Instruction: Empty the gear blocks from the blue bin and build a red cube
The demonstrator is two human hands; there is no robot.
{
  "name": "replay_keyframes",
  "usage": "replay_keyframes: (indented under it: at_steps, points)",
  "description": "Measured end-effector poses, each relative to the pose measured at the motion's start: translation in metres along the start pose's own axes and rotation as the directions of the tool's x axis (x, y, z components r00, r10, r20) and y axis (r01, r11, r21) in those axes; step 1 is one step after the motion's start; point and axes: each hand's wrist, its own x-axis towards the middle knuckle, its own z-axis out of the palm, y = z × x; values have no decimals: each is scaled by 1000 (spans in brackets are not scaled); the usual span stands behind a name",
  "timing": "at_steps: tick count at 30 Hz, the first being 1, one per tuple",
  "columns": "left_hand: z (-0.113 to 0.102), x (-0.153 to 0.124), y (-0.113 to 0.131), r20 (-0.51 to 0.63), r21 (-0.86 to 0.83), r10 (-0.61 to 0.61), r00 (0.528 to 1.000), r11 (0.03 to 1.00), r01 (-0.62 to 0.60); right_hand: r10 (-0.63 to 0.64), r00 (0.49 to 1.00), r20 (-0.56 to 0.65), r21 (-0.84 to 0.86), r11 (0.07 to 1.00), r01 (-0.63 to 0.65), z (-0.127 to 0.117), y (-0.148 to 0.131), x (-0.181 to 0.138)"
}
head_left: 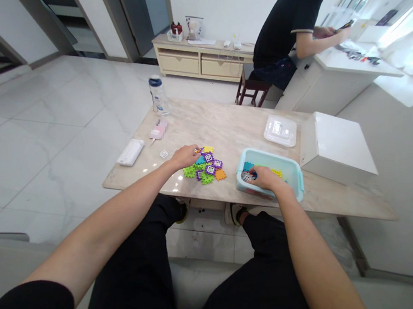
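My left hand (186,157) is at the upper left of a pile of notched plastic building pieces (200,166) on the table. Its fingers are closed on a small piece at the pile's edge, mostly covered by the fingertips. Green, purple, orange, yellow and blue pieces make up the pile, several with white grids. My right hand (263,177) reaches into a light blue plastic bin (296,179), fingers curled down among the pieces. A grey grid piece (247,177) lies by its fingertips. What those fingers hold, if anything, is hidden.
A white grid piece (164,154) lies left of the pile. Around it are a white box-like packet (131,152), a pink packet (158,129) and a water bottle (159,98). A clear lid (280,131) and white box (339,146) stand right. Another person (289,28) sits beyond.
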Motion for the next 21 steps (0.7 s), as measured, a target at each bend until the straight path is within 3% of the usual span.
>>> replay_keyframes:
  at_steps: [21]
  points:
    - [2, 3, -4, 32, -6, 33, 999, 999, -33, -65, 997, -41, -127, 990, 59, 16, 12, 15]
